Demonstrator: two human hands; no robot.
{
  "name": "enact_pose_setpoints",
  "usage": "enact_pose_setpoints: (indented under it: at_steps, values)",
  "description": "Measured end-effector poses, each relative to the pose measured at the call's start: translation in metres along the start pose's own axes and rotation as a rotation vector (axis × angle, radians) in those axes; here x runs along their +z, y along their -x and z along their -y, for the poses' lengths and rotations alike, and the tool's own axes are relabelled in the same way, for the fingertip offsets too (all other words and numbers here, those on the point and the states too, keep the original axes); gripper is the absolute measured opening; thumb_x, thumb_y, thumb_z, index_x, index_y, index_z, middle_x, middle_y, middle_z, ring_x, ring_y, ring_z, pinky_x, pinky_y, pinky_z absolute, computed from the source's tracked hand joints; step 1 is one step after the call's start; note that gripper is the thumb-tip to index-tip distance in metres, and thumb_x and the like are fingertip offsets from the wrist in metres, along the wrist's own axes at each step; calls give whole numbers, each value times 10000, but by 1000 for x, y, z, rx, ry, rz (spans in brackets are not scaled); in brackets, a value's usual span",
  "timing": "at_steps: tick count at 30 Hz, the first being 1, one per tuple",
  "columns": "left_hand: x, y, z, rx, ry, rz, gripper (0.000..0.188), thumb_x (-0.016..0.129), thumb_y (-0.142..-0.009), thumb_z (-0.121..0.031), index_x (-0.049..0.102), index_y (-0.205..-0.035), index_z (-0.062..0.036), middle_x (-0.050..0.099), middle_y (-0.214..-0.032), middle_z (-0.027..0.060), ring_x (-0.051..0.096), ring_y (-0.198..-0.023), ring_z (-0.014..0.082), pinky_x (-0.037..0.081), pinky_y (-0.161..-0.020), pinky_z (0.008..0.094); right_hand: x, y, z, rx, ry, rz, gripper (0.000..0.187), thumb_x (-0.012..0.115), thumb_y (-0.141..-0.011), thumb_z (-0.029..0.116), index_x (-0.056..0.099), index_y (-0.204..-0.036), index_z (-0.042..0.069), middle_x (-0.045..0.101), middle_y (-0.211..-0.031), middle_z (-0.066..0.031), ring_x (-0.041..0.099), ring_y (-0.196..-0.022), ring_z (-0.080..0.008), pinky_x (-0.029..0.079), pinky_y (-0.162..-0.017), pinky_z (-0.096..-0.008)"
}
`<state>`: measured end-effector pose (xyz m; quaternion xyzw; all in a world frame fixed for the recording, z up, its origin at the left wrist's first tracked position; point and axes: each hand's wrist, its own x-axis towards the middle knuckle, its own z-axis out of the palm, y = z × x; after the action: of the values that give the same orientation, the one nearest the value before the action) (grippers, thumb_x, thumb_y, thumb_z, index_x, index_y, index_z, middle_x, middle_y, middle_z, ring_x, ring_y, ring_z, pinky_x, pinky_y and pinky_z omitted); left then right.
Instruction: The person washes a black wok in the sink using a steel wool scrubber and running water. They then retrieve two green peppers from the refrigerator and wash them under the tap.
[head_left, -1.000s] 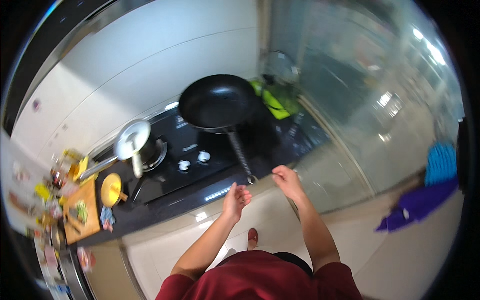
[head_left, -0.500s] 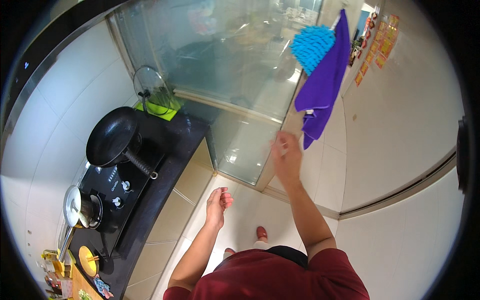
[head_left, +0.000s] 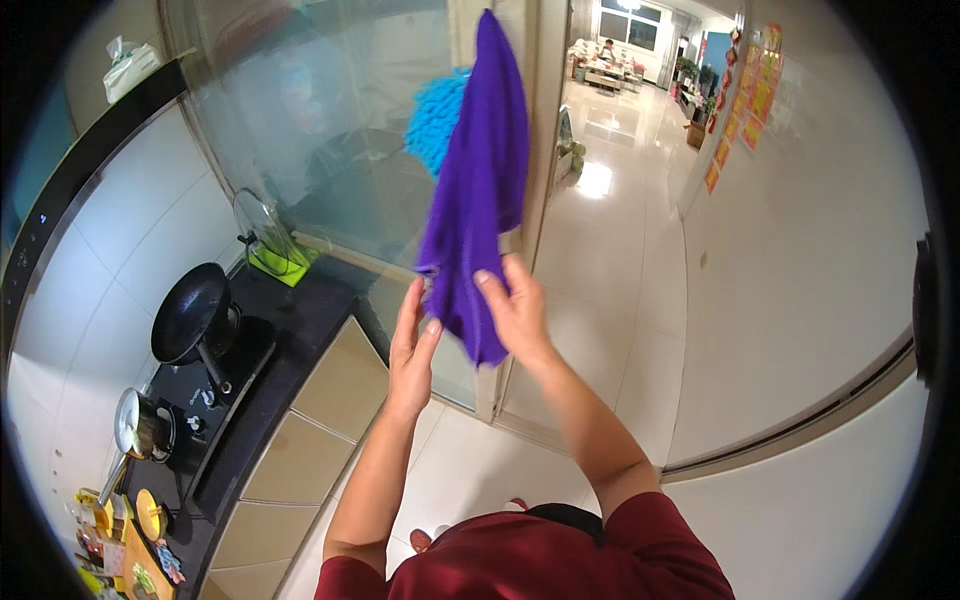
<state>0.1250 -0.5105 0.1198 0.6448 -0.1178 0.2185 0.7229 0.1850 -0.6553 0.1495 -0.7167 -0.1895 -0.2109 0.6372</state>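
A purple towel [head_left: 475, 200] hangs in long folds by the glass door, next to a fluffy bright blue hand towel [head_left: 436, 122]. My right hand [head_left: 518, 312] is closed on the lower right edge of the purple towel, thumb in front and fingers partly behind the cloth. At the cloth's lower left edge is my left hand [head_left: 410, 355], its fingers stretched upward and the thumb held apart. It touches or nearly touches the towel; its exact contact is hard to make out.
On the dark counter at left are a black wok [head_left: 190, 312], a small pot [head_left: 138, 425] on the stove and a glass lid [head_left: 262, 232] in a green holder. A sliding glass door [head_left: 320, 130] stands ahead. Beyond the doorway a person [head_left: 608, 48] is in a distant room.
Both hands have risen to the purple towel, the right one taking hold of its edge. My view has turned right, bringing the doorway and far room into sight.
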Motion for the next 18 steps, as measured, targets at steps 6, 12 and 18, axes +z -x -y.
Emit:
enact_pose_setpoints:
  at_steps: [6, 12, 18]
  values:
    - [76, -23, -4, -69, 170, -106, 314, 421, -997, -241, 557, -1149, -2, 623, -1001, 61, 568, -912, 109, 459, -808, 246, -2, 14, 9, -12, -180, 97, 199, 432, -969, 177, 469, -1037, -7, 592, -840, -219, 591, -777, -356, 452, -691, -391]
    - [87, -29, -3, -77, 112, -147, 410, 367, -1012, -300, 558, -1114, 48, 639, -1018, 121, 607, -915, 168, 476, -820, 280, -60, 17, 14, -106, 35, 362, 170, 526, -906, 119, 445, -1013, 15, 582, -798, -223, 583, -734, -413, 438, -617, -451]
    - [96, -29, 18, 11, 148, -304, 322, 421, -992, -183, 497, -1227, 23, 597, -1089, 87, 574, -977, 160, 442, -875, 282, -97, 11, 33, -164, 121, 495, 226, 628, -832, 93, 463, -971, 25, 592, -796, -159, 609, -695, -322, 453, -599, -402]
